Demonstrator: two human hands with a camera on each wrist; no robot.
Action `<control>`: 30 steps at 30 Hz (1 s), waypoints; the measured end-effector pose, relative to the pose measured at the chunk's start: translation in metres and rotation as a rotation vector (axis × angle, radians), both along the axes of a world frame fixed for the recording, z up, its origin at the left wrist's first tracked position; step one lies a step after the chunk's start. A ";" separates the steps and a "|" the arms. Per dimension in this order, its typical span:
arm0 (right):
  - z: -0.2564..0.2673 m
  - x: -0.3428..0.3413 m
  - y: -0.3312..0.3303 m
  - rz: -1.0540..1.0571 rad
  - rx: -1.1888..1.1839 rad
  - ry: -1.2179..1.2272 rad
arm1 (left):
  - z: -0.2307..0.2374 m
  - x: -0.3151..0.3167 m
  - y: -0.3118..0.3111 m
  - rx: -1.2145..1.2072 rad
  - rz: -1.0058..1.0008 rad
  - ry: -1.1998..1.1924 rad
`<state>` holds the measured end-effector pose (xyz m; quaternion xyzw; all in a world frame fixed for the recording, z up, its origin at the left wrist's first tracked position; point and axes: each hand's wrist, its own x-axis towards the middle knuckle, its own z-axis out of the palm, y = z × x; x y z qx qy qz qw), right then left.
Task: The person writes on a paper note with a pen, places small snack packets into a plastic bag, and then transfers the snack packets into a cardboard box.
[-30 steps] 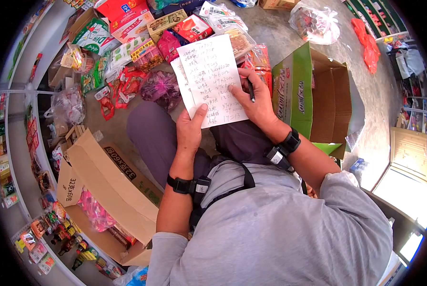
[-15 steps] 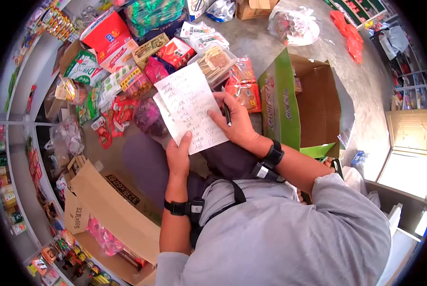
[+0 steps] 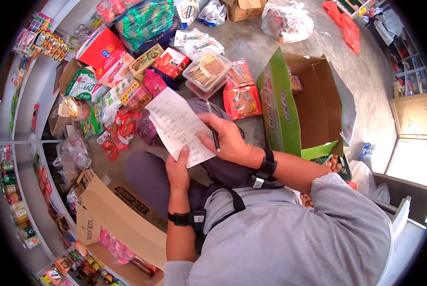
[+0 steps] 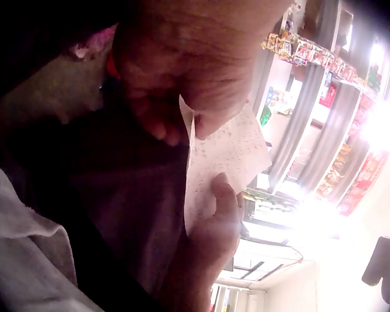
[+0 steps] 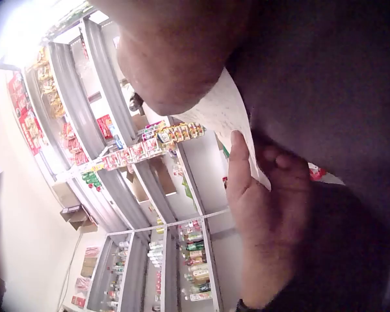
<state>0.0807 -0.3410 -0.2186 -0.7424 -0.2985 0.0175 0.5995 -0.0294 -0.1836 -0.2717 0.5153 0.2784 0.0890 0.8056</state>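
Observation:
Sheets of handwritten paper [image 3: 175, 125] are held over the person's lap, the writing facing up. At the lower left corner the left hand [image 3: 177, 175] pinches them, thumb on top and fingers underneath; the left wrist view shows that hand large over the paper [image 4: 214, 153]. The right hand [image 3: 231, 143] grips the right edge with its thumb on the written side, and a dark pen [image 3: 216, 141] sticks out between its fingers. In the right wrist view the left hand's thumb [image 5: 240, 156] lies on the sheet [image 5: 229, 107], while the right hand hides its upper part.
A green carton [image 3: 280, 114] stands open at the right, a brown carton [image 3: 123, 209] at the lower left. Snack packets, a red box [image 3: 101, 50] and a clear tub of sticks [image 3: 208, 70] lie ahead on the floor. Stocked shelves [image 3: 13, 205] line the left.
The paper has come lower and left in the head view, tilting more, with both hands still on it. The head view has shifted, bringing the tub and red packets into fuller sight.

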 end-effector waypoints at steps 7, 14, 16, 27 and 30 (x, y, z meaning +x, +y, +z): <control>-0.002 -0.003 0.000 0.108 0.039 -0.003 | -0.001 -0.019 0.006 0.009 0.036 0.142; -0.018 0.004 0.016 0.124 0.102 0.074 | 0.044 -0.056 0.044 0.144 0.395 0.154; -0.021 0.007 0.020 0.150 0.090 0.073 | 0.053 -0.085 0.072 0.167 0.454 0.069; -0.038 0.013 0.059 0.221 0.063 0.047 | 0.063 -0.165 0.114 0.467 0.795 0.331; -0.041 0.013 0.067 0.246 0.043 0.063 | 0.070 -0.159 0.116 0.409 0.774 0.355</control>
